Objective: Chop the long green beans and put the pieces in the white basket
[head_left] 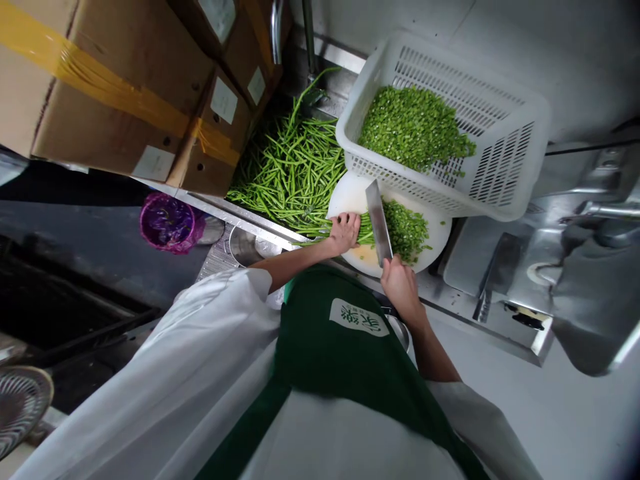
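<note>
Two bare hands work over a round white cutting board [353, 189]. The left hand [345, 231] curls over a bundle of long green stalks [367, 230], perhaps beans, pinning them to the board. The right hand [399, 279] grasps the handle of a cleaver [379, 223], whose broad blade stands on edge between the bundle and a pile of chopped green pieces [407, 233] on the board's right side.

Beyond the board, a white slotted basket [537, 133] overlaps its far edge and holds a larger heap of cut pieces [415, 127], leaving part of its floor bare. To the left, a broad mass of uncut stalks [295, 177] covers the metal counter. Judging by these heaps, a good share is cut, but much remains, probably many more bundles.

Farther left stand taped cardboard boxes [115, 87]; below them, on the floor side, is a container lined with a purple bag [167, 223]. To the right, a second knife [500, 267] lies near metal equipment. The worker wears a green apron [320, 347] over white clothing.
</note>
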### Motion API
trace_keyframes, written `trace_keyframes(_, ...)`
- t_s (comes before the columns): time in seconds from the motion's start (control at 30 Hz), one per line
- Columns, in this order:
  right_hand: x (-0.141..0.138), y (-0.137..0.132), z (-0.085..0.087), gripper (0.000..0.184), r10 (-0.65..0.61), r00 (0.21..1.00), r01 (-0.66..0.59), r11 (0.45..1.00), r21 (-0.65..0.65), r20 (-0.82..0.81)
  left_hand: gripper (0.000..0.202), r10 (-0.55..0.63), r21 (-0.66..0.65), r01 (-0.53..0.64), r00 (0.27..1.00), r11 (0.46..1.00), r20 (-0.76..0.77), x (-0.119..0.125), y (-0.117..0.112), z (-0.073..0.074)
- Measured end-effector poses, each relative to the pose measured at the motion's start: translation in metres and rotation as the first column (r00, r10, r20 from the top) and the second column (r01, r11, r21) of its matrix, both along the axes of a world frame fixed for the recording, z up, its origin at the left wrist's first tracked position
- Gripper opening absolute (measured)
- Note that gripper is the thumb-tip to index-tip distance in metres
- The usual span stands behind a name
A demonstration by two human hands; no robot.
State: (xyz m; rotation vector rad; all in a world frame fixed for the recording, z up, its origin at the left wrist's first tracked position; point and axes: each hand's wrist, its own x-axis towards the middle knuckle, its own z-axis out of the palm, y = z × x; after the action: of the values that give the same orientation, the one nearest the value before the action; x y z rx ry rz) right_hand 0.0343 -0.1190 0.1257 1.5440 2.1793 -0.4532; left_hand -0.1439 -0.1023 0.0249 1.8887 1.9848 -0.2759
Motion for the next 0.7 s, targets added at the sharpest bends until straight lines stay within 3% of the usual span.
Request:
trace_keyframes(0.37,0.000,0.032,-0.023,0.031,0.026,0.999,-0.029,0.994,-0.104,-0.032,0.087,-0.006,0.036,0.006,1.000,0.999,0.000,0.000,0.000,-0.015)
trace_keyframes(0.6,-0.025,0.046,-0.063,0.035,-0.024,0.999,0.019,0.994,-0.108,-0.048,0.086,-0.003,0.041,0.004,1.000,0.999,-0.007,-0.002,0.000,-0.020)
trace_keyframes(0.7,-0.025,0.053,-0.071,0.037,-0.031,0.998,0.024,0.994,-0.103,-0.063,0.084,0.011,0.051,-0.011,1.000,0.999,-0.001,0.001,0.002,-0.019)
